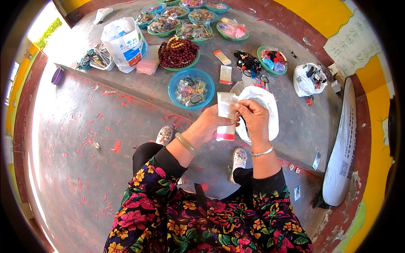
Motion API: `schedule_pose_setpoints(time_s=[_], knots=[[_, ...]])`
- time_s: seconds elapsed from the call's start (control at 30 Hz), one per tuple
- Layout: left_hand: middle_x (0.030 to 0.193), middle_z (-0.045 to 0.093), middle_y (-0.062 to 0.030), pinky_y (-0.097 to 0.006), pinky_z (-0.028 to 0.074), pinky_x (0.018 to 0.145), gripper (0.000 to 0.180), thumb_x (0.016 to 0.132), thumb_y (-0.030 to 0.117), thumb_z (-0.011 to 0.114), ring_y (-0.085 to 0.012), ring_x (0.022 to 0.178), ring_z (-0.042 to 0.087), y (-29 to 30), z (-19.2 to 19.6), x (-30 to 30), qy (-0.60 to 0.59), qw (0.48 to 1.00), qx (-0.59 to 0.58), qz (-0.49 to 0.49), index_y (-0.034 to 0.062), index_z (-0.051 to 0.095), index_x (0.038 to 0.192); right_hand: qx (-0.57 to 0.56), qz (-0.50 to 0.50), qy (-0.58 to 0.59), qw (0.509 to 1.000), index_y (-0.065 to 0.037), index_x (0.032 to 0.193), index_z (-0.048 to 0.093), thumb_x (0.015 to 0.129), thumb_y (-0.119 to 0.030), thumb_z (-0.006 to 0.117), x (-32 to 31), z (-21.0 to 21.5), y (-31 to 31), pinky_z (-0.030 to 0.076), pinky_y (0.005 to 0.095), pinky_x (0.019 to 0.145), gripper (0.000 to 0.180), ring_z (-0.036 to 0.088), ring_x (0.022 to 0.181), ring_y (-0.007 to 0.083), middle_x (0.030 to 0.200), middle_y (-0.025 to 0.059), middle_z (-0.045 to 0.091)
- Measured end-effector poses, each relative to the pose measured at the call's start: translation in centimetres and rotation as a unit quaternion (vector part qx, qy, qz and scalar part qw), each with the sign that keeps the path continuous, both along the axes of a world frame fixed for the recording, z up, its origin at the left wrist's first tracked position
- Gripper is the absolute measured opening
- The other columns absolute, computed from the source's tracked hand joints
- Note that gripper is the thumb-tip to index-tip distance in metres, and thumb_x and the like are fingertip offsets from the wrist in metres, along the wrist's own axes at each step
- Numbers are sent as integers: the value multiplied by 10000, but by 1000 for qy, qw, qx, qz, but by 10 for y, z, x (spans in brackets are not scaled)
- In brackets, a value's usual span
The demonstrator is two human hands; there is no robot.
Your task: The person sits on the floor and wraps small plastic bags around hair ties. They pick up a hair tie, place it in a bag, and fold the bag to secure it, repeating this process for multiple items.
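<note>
Between my two hands is a small clear plastic bag (226, 108) with a red-pink band at its lower end. My left hand (209, 122) grips the bag from the left side, thumb lying across its front. With thumb and fingertips, my right hand (253, 116) pinches the bag's right edge near the top. Whether anything is inside the bag, I cannot tell. Behind my right hand stands an open white plastic bag (270, 101), partly hidden by it. Left of my hands, a blue basin (174, 99) holds small packaged items and a dark loop.
Ahead lie stacks of clear packets (225, 75), a tray of dark red beads (178, 52) and several basins of packaged trinkets. A white shopping bag (124, 44) stands at the far left, a filled white bag (309, 80) to the right. A long white sack (341, 147) leans by the wall.
</note>
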State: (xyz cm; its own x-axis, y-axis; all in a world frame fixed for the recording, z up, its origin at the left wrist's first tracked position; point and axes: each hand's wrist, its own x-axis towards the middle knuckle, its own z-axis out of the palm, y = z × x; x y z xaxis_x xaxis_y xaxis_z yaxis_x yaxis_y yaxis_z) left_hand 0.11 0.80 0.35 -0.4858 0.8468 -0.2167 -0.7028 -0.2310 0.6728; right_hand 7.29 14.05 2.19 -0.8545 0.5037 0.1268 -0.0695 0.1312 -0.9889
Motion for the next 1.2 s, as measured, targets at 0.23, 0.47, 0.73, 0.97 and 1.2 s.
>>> schedule_pose_setpoints(time_s=[0.23, 0.47, 0.73, 0.97, 1.2], knots=[[1006, 590, -107, -385, 519, 766, 427, 769, -70, 585, -229, 890, 613, -1, -3, -1, -16, 1000, 6, -9, 17, 476, 1173, 157, -61, 5, 986, -8, 771, 569, 769, -49, 680, 1, 5, -6, 438, 240, 516, 118, 526, 571, 97, 686, 23, 574], [1033, 579, -109, -375, 519, 768, 418, 775, -63, 571, -228, 902, 609, -3, -5, -3, -33, 999, 9, -2, 12, 471, 1174, 342, -23, 81, 936, -38, 788, 573, 744, -22, 666, -1, 4, -3, 453, 295, 594, 104, 571, 676, 203, 717, 76, 580], [1015, 596, -105, -364, 525, 767, 422, 766, -80, 576, -224, 886, 620, -1, -2, -2, 17, 1000, -18, 0, 11, 487, 1168, 170, -3, 14, 985, -23, 833, 595, 788, -40, 649, 2, 9, -6, 463, 256, 575, 72, 572, 619, 131, 719, 62, 611], [1020, 600, -104, -360, 514, 819, 481, 751, -89, 604, -230, 924, 619, 1, -4, 2, 37, 999, -2, -20, 15, 469, 1201, 80, 4, 2, 997, 6, 827, 634, 801, -47, 650, 2, 4, 3, 464, 218, 601, 62, 568, 646, 79, 720, 33, 633], [1130, 547, -91, -380, 499, 862, 532, 750, -87, 603, -220, 1006, 584, -1, 4, 3, 19, 999, 32, -37, 39, 439, 1240, 29, -5, 38, 999, -5, 880, 606, 864, -65, 584, 0, 0, 6, 462, 218, 572, 66, 561, 618, 73, 711, 38, 630]])
